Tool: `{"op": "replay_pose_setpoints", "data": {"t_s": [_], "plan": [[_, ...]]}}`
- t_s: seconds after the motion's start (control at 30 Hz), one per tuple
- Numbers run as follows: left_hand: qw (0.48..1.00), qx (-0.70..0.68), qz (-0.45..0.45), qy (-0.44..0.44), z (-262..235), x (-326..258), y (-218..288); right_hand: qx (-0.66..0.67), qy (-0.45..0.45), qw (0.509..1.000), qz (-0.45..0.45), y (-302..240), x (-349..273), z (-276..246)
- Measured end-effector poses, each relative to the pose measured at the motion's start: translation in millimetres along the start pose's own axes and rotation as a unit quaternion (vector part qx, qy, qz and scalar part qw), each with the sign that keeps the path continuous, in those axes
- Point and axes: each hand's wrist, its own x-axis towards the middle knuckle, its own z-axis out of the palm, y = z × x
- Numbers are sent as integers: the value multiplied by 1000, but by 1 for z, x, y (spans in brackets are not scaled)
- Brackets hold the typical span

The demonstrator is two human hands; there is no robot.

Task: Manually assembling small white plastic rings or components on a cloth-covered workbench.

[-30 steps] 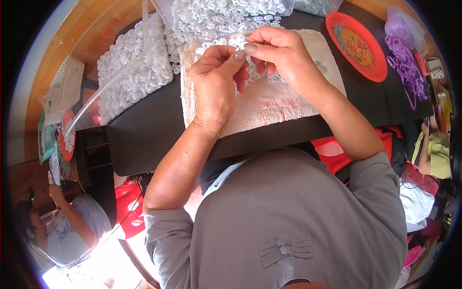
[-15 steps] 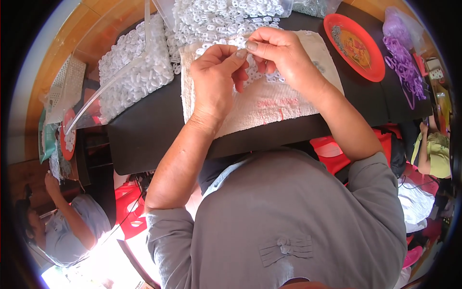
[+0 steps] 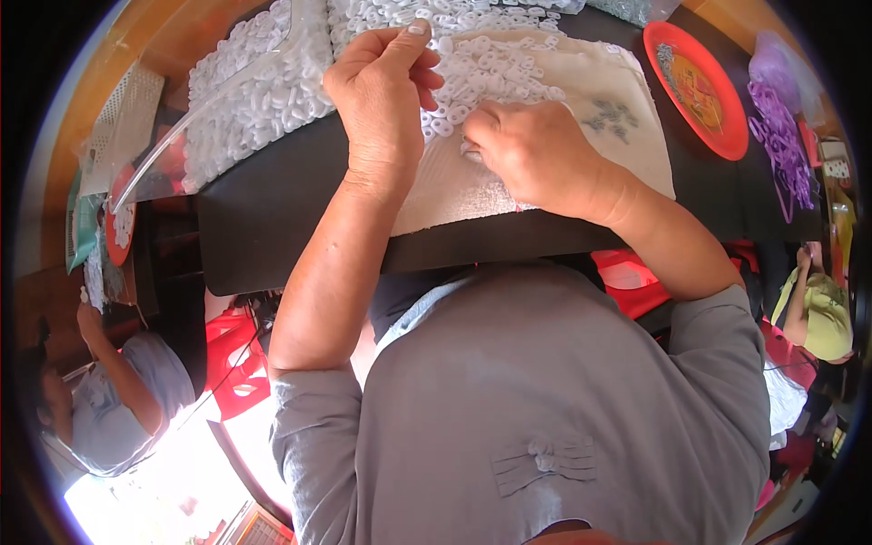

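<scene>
Small white plastic ring-shaped pieces (image 3: 513, 68) lie heaped on a cream cloth (image 3: 643, 127). Above the left side of this heap is my left hand (image 3: 381, 91), its thumb and fingers closed together. Whatever its fingertips may hold is hidden. My right hand (image 3: 540, 150) rests low over the middle of the cloth, at the near edge of the heap. Its fingers are pinched, and I cannot make out what is in them. Several small grey bits (image 3: 610, 118) are scattered on the cloth to the right, beyond my right wrist.
A clear bin (image 3: 162, 177) full of white pieces stands left on the black table (image 3: 263, 222). A red oval tray (image 3: 732, 132) with grey bits and a purple stringy bundle (image 3: 783, 127) lie to the right. Other people sit far left (image 3: 127, 391) and far right (image 3: 825, 313).
My hands were together above the cloth; now they are apart. The right came down nearer to me onto the cloth, and the left moved up and left. The grey bits came into sight.
</scene>
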Motion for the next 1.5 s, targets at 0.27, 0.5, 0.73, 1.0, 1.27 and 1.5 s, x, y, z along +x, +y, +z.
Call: {"op": "replay_pose_setpoints", "data": {"t_s": [0.27, 0.5, 0.73, 1.0, 1.27, 1.5], "plan": [[999, 18, -10, -31, -3, -6, -3, -112, -67, 991, -38, -4, -1, 5], [999, -3, -36, -17, 4, -9, 6, -90, -83, 992, -37, -4, 7, 2], [1000, 5, -24, -8, 3, -10, 5, -109, -86, 989, -53, -12, 14, -1], [999, 15, 14, -36, 0, -2, -5, 73, -80, 994, 14, 25, 11, -11], [968, 106, 13, -228, 4, -15, 5, 407, -93, 885, 207, 50, 10, -64], [950, 160, 116, -240, 11, -23, -9, 412, -84, 884, 204, 52, 12, -70]]}}
